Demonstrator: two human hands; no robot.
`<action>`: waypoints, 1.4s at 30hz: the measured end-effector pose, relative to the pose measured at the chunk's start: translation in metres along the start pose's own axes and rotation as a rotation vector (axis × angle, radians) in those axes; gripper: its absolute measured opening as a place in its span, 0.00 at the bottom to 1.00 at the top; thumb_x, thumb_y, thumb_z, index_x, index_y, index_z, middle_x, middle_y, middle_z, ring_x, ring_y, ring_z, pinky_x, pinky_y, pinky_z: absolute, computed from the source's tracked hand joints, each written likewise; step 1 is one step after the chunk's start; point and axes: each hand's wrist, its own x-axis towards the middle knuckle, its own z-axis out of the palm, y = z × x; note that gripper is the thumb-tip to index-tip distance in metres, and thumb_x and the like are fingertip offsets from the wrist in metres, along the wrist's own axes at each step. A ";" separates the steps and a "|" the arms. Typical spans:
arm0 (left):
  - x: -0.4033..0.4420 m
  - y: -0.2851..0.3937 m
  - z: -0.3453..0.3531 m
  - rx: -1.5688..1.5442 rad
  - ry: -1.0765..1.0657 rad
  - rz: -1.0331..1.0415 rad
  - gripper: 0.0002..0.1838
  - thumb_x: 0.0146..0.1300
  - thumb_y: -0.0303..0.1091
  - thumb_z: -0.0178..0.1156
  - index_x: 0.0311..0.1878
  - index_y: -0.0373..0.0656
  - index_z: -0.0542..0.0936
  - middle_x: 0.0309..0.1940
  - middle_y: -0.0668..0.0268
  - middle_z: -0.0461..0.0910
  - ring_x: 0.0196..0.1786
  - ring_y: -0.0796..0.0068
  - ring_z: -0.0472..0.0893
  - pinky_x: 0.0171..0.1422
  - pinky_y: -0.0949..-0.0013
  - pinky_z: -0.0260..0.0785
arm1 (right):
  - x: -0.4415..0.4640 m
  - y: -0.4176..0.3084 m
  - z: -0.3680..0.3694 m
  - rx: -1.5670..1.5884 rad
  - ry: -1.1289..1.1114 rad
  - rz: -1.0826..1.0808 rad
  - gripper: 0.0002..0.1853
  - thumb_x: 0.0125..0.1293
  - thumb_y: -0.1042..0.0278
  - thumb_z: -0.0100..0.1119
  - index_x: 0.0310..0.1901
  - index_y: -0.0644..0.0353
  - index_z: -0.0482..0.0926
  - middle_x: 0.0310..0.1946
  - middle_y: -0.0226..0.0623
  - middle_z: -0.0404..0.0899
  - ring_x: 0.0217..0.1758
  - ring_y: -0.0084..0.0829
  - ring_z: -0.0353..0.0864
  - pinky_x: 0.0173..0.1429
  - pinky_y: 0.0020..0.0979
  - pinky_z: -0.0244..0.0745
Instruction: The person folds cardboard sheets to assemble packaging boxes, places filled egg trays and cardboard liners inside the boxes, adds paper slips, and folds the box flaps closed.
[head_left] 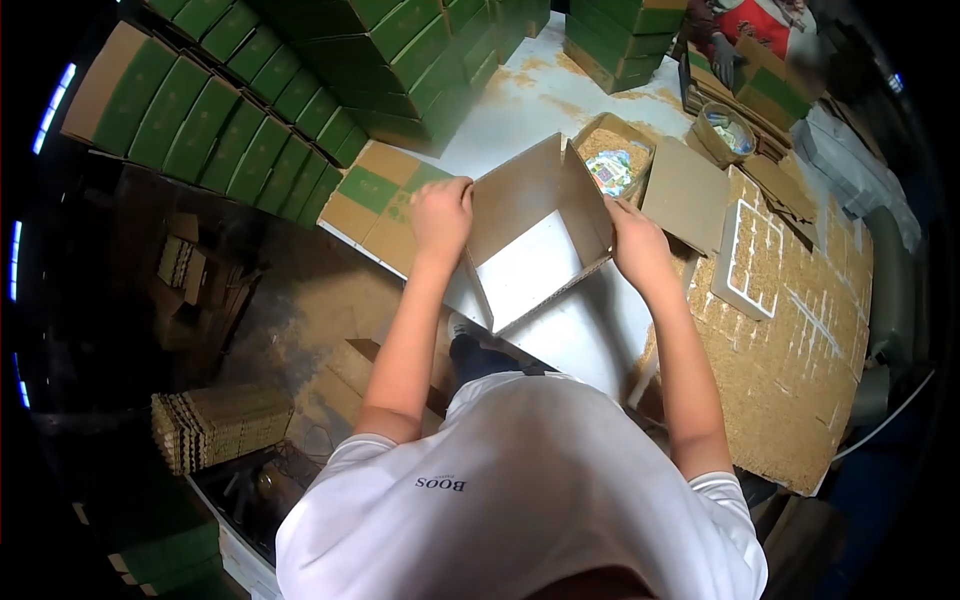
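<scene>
An unfolded cardboard box [520, 195] stands upright and tilted a little on the white table [565, 325]. White shows inside its walls, apparently the tabletop through an open bottom. My left hand [440, 222] is closed on its left edge, and my right hand [640, 245] grips its right edge with the thumb over the rim. Just behind the right hand sits an open carton of tan crumbly filling [632, 150] with a colourful printed sheet [612, 172] on top. A green and tan carton [375, 200] lies beside my left hand.
Green cartons [400, 60] are stacked at the back and left. To the right, a white divided frame [748, 258] rests on a tan crumb-covered board [790, 370]. A round tub [724, 135] and another person's gloved hand [722, 60] are farther back. Stacked egg trays [225, 425] stand lower left.
</scene>
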 end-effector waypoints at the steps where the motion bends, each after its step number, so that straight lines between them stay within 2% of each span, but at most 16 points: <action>1: 0.009 -0.007 0.001 0.110 -0.064 -0.005 0.05 0.60 0.35 0.65 0.35 0.49 0.88 0.33 0.63 0.86 0.41 0.56 0.83 0.45 0.55 0.72 | 0.002 0.004 0.000 -0.037 -0.044 0.002 0.25 0.64 0.77 0.53 0.65 0.61 0.76 0.57 0.59 0.79 0.60 0.52 0.80 0.63 0.46 0.76; 8: 0.039 -0.026 0.055 0.261 0.022 0.297 0.08 0.52 0.25 0.58 0.35 0.44 0.83 0.40 0.62 0.84 0.55 0.54 0.79 0.65 0.54 0.67 | 0.021 -0.021 -0.007 -0.187 -0.085 -0.158 0.18 0.65 0.76 0.52 0.56 0.65 0.81 0.50 0.61 0.83 0.55 0.48 0.84 0.58 0.45 0.79; 11: -0.002 -0.016 0.099 0.228 -0.038 0.351 0.08 0.50 0.32 0.63 0.35 0.48 0.80 0.58 0.50 0.74 0.64 0.49 0.72 0.72 0.50 0.58 | 0.019 -0.050 -0.010 -0.186 -0.206 -0.081 0.17 0.64 0.75 0.53 0.52 0.56 0.85 0.53 0.51 0.84 0.53 0.46 0.85 0.56 0.41 0.80; 14: -0.019 -0.013 0.113 0.321 0.139 0.401 0.07 0.53 0.39 0.64 0.34 0.53 0.78 0.67 0.50 0.69 0.73 0.49 0.64 0.78 0.49 0.46 | 0.023 -0.051 0.000 0.122 -0.648 -0.128 0.18 0.62 0.76 0.54 0.49 0.46 0.87 0.52 0.37 0.86 0.52 0.43 0.86 0.55 0.38 0.80; 18: -0.022 -0.019 0.118 0.354 0.175 0.425 0.07 0.55 0.41 0.63 0.35 0.54 0.78 0.72 0.50 0.65 0.75 0.46 0.62 0.80 0.46 0.41 | 0.025 -0.049 0.001 0.078 -0.748 -0.083 0.19 0.63 0.48 0.51 0.47 0.40 0.88 0.49 0.32 0.87 0.54 0.38 0.85 0.56 0.37 0.78; 19: -0.022 -0.020 0.120 0.394 0.169 0.445 0.08 0.55 0.41 0.63 0.38 0.55 0.78 0.73 0.51 0.64 0.76 0.46 0.60 0.80 0.46 0.40 | 0.030 -0.049 0.000 0.079 -0.865 0.019 0.31 0.63 0.30 0.43 0.49 0.41 0.89 0.47 0.35 0.88 0.55 0.37 0.85 0.56 0.36 0.77; 23: -0.024 -0.025 0.123 0.315 0.136 0.439 0.14 0.57 0.39 0.61 0.48 0.57 0.79 0.74 0.56 0.63 0.75 0.49 0.60 0.79 0.44 0.40 | 0.030 -0.082 0.002 -0.209 -0.812 -0.099 0.46 0.63 0.16 0.33 0.41 0.52 0.90 0.41 0.40 0.88 0.50 0.38 0.86 0.53 0.39 0.78; 26: -0.020 -0.024 0.119 0.304 0.076 0.420 0.19 0.57 0.35 0.61 0.53 0.57 0.77 0.73 0.60 0.65 0.72 0.52 0.61 0.77 0.41 0.40 | 0.046 -0.075 0.013 -0.183 -0.632 -0.005 0.45 0.65 0.18 0.33 0.34 0.53 0.90 0.39 0.43 0.88 0.47 0.39 0.87 0.49 0.41 0.78; 27: -0.014 -0.010 0.100 0.214 0.087 0.408 0.18 0.60 0.32 0.59 0.55 0.54 0.77 0.67 0.57 0.72 0.64 0.54 0.72 0.71 0.44 0.57 | 0.048 -0.075 0.021 -0.149 -0.545 0.015 0.35 0.69 0.30 0.45 0.37 0.55 0.88 0.39 0.44 0.87 0.49 0.40 0.85 0.53 0.41 0.76; 30: 0.022 0.038 0.044 -0.066 -0.386 0.054 0.18 0.64 0.31 0.56 0.58 0.50 0.77 0.58 0.51 0.78 0.55 0.54 0.80 0.58 0.50 0.71 | 0.029 -0.052 0.102 -0.076 0.071 -0.137 0.20 0.67 0.46 0.59 0.42 0.57 0.85 0.44 0.42 0.85 0.54 0.41 0.81 0.57 0.41 0.73; 31: 0.029 0.040 0.030 -0.051 -0.397 0.107 0.20 0.68 0.37 0.56 0.62 0.47 0.75 0.49 0.49 0.80 0.45 0.51 0.83 0.46 0.53 0.77 | 0.019 -0.050 0.116 0.011 -0.028 -0.077 0.18 0.64 0.60 0.64 0.53 0.57 0.80 0.53 0.44 0.80 0.61 0.44 0.74 0.64 0.43 0.67; 34: 0.024 0.033 0.018 -0.063 -0.489 0.167 0.23 0.68 0.43 0.59 0.64 0.46 0.74 0.48 0.51 0.80 0.47 0.49 0.83 0.48 0.52 0.77 | 0.021 -0.048 0.117 -0.017 0.455 0.030 0.23 0.66 0.64 0.60 0.61 0.60 0.74 0.62 0.48 0.74 0.66 0.47 0.70 0.68 0.46 0.63; 36: 0.006 0.041 0.009 0.043 -0.566 0.110 0.28 0.69 0.51 0.58 0.69 0.52 0.72 0.48 0.50 0.79 0.48 0.46 0.82 0.52 0.52 0.77 | 0.026 -0.028 0.128 0.285 0.537 0.320 0.27 0.69 0.65 0.55 0.67 0.68 0.67 0.68 0.51 0.68 0.71 0.54 0.65 0.74 0.49 0.57; 38: -0.009 0.057 -0.002 -0.043 -0.693 -0.022 0.30 0.69 0.53 0.57 0.71 0.54 0.71 0.55 0.46 0.78 0.57 0.44 0.79 0.62 0.52 0.73 | 0.035 -0.013 0.125 0.739 0.569 0.649 0.24 0.72 0.60 0.51 0.65 0.66 0.70 0.64 0.52 0.73 0.68 0.54 0.70 0.72 0.46 0.62; 40: -0.059 0.050 0.018 -0.259 -0.780 0.064 0.29 0.71 0.53 0.56 0.72 0.55 0.70 0.65 0.44 0.72 0.70 0.43 0.69 0.75 0.46 0.59 | 0.037 -0.009 0.114 0.742 0.384 0.589 0.24 0.74 0.56 0.49 0.64 0.62 0.73 0.58 0.54 0.78 0.63 0.55 0.75 0.67 0.45 0.68; 42: -0.109 0.038 0.033 0.041 -0.587 0.205 0.32 0.68 0.56 0.59 0.73 0.57 0.70 0.72 0.43 0.64 0.76 0.41 0.59 0.79 0.42 0.49 | 0.031 -0.005 0.111 0.607 0.155 0.523 0.23 0.75 0.53 0.46 0.62 0.58 0.76 0.51 0.54 0.82 0.58 0.55 0.79 0.63 0.46 0.72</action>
